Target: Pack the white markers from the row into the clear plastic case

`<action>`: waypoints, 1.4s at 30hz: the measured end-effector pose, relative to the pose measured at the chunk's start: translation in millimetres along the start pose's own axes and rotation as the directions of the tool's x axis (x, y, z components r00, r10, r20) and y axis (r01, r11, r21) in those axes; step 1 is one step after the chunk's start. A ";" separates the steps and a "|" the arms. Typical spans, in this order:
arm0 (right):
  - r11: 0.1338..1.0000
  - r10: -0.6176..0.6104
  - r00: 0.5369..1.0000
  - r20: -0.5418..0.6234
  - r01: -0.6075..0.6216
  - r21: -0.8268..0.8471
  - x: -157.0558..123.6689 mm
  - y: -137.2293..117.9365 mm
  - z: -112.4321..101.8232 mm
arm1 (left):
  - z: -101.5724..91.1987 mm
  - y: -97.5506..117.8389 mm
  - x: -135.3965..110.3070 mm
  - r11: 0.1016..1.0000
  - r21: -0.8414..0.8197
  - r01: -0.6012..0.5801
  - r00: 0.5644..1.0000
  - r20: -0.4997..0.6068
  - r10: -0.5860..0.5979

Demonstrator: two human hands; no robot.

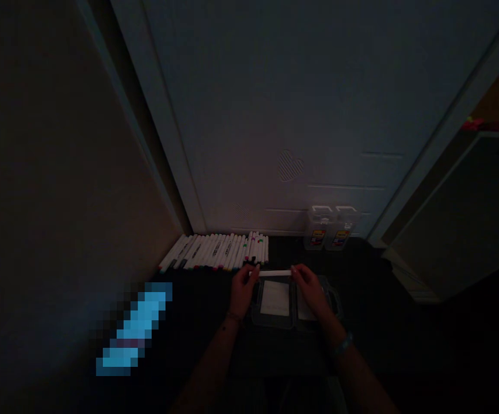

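A white marker (275, 273) is held level between my two hands. My left hand (244, 287) pinches its left end, and my right hand (308, 286) pinches the right end. Just below it lies an opened clear plastic case (271, 322), with a white paper card (275, 298) in its left half. Another pale card in the right half is partly covered by my right hand. To the left, a long row of white markers (212, 252) with coloured ends lies side by side on the dark surface.
Two clear plastic cases (318, 230) with handles and colourful labels stand against the pale panel (249, 115) behind. A bright, pixelated screen (134, 330) glows at the left. A wall rises on the left; a dark panel (469, 213) stands on the right. The scene is dim.
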State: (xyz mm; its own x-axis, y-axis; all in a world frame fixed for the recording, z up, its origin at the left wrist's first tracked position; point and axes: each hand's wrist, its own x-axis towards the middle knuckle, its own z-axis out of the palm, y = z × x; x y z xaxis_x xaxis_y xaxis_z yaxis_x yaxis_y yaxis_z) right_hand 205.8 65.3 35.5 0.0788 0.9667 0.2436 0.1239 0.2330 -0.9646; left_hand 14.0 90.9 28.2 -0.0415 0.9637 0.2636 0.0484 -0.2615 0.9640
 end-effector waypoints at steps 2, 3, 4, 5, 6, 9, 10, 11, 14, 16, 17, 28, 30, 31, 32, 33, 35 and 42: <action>1.000 0.004 1.000 0.006 -0.004 -0.012 0.4 0.8 0.0 | -0.3 0.1 0.2 1.000 0.023 -0.006 1.000 0.001 0.006; 1.000 0.007 1.000 0.007 -0.007 -0.018 0.6 1.0 0.0 | -0.4 -0.1 0.3 0.999 0.034 -0.007 1.000 0.000 0.007; 1.000 0.011 1.000 0.009 -0.011 -0.025 0.6 1.0 0.1 | -0.4 -0.4 0.5 0.999 0.043 -0.008 1.000 -0.003 0.008; 0.999 0.014 1.000 0.010 -0.013 -0.031 0.6 0.8 0.1 | -0.3 -0.7 0.5 0.999 0.048 -0.009 1.000 -0.004 0.009; 0.999 0.014 1.000 0.011 -0.014 -0.035 0.5 0.6 0.3 | -0.2 -0.9 0.6 0.999 0.051 -0.008 1.000 -0.006 0.008; 0.999 0.016 1.000 0.010 -0.015 -0.042 0.0 0.8 0.8 | 0.4 -1.2 0.6 0.999 0.048 0.002 1.000 -0.016 -0.001; 0.999 0.017 1.000 0.010 -0.016 -0.041 -0.1 1.3 1.0 | 0.5 -1.0 0.6 0.999 0.046 0.011 1.000 -0.021 -0.010; 0.999 0.020 1.000 0.010 -0.020 -0.041 -0.1 2.0 1.3 | 0.4 -0.8 0.5 0.999 0.046 0.024 0.999 -0.022 -0.023; 0.999 0.040 0.999 0.016 -0.039 -0.032 0.1 4.6 1.8 | -0.6 0.1 -0.2 0.995 0.070 0.071 0.998 -0.006 -0.070; 0.998 0.056 0.998 0.020 -0.055 -0.025 0.4 5.4 1.9 | -1.4 0.3 -1.0 0.992 0.092 0.090 0.996 -0.001 -0.090; 0.998 0.063 0.998 0.025 -0.062 -0.027 0.4 5.5 1.9 | -1.8 0.3 -1.4 0.991 0.099 0.094 0.996 -0.004 -0.094; 0.996 0.033 0.999 0.039 -0.029 -0.084 -0.8 1.0 2.5 | 0.1 1.2 -0.6 0.996 0.041 0.080 0.996 -0.031 -0.078; 0.996 0.017 0.999 0.043 -0.013 -0.092 -1.1 0.6 2.8 | 0.2 0.5 -0.2 0.997 0.032 0.077 0.996 -0.047 -0.075; 0.996 0.009 0.999 0.040 -0.005 -0.093 -1.3 0.6 3.0 | 0.2 0.0 -0.1 0.997 0.028 0.072 0.996 -0.049 -0.070; 0.996 0.001 0.999 0.036 0.003 -0.093 -1.5 0.7 3.1 | 0.1 -0.6 0.0 0.998 0.024 0.066 0.997 -0.046 -0.065; 0.996 -0.007 1.000 0.028 0.009 -0.091 -1.7 1.0 3.1 | -0.1 -1.2 0.1 0.998 0.018 0.060 0.998 -0.036 -0.059; 0.995 -0.021 1.000 0.002 0.021 -0.095 -1.8 2.0 2.8 | -0.4 -2.1 0.4 0.999 -0.002 0.038 0.999 -0.026 -0.038; 0.991 -0.045 0.994 -0.101 0.031 -0.133 0.0 4.8 -0.3 | -0.3 -2.8 0.7 0.998 -0.067 -0.006 0.999 -0.037 0.004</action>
State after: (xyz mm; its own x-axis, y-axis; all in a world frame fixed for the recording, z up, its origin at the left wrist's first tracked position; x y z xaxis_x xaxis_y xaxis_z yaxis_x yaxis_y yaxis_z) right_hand 206.7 66.3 30.9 0.1722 0.9396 0.2957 0.2568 0.2470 -0.9344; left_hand 13.5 92.3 25.6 -0.0781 0.9602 0.2682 -0.0182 -0.2704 0.9626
